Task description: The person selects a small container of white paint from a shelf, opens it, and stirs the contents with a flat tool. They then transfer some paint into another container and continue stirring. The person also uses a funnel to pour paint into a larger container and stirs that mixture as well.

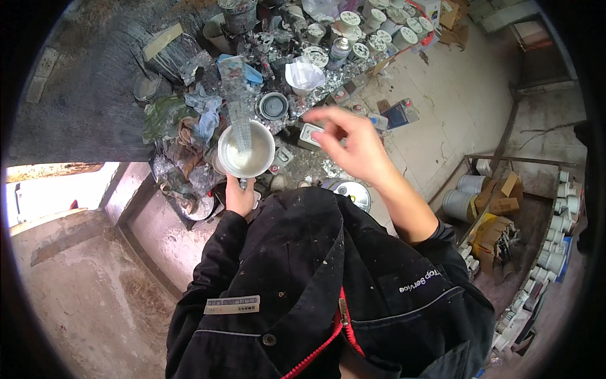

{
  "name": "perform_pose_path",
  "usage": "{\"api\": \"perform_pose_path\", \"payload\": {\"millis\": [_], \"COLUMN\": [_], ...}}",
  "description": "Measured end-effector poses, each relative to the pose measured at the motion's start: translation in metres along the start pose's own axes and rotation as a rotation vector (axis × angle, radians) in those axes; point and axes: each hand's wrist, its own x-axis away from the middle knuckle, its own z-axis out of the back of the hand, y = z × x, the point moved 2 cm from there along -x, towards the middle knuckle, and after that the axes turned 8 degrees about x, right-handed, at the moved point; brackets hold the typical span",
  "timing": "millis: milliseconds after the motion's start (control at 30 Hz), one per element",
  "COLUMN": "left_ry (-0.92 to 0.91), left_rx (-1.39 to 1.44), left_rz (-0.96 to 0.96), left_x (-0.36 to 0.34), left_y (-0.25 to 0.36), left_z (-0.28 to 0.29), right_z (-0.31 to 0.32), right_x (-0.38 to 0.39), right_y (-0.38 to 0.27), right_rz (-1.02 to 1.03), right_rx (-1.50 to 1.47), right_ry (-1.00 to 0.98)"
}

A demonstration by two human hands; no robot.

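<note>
My left hand [240, 198] grips the handle of a white mixing cup [265, 150] from below and holds it over the cluttered bench. White, paint-like residue shows inside the cup. A clear, ruler-like mixing stick [238, 101] with printed markings stands tilted in it, its upper end pointing away from me. To the right, my right hand [355, 144] is raised with forefinger and thumb apart, holding nothing. Just beyond the cup sits a round dark-lidded can [273, 106]. Between my hands lies a rectangular tin [308, 135].
Crumpled rags [203, 114] lie left of the cup. A paper-lined pot [304, 76], a spray can [339, 50] and several paint-spattered tubs [349, 21] crowd the bench's far side. On the right, a metal-framed rack [517, 160] holds buckets. A large round lid [351, 192] is near my waist.
</note>
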Motion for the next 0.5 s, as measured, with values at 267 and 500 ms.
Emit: {"api": "perform_pose_path", "payload": {"millis": [267, 500], "left_ry": [-0.009, -0.061], "left_rx": [-0.190, -0.207], "left_rz": [-0.069, -0.042], "left_x": [-0.001, -0.007], "left_y": [0.005, 0.020], "left_z": [0.012, 0.016], "right_z": [-0.005, 0.012], "right_x": [-0.038, -0.038], "right_y": [-0.019, -0.033], "right_rz": [0.160, 0.358], "right_rx": [-0.326, -0.030], "right_ry": [-0.047, -0.132]}}
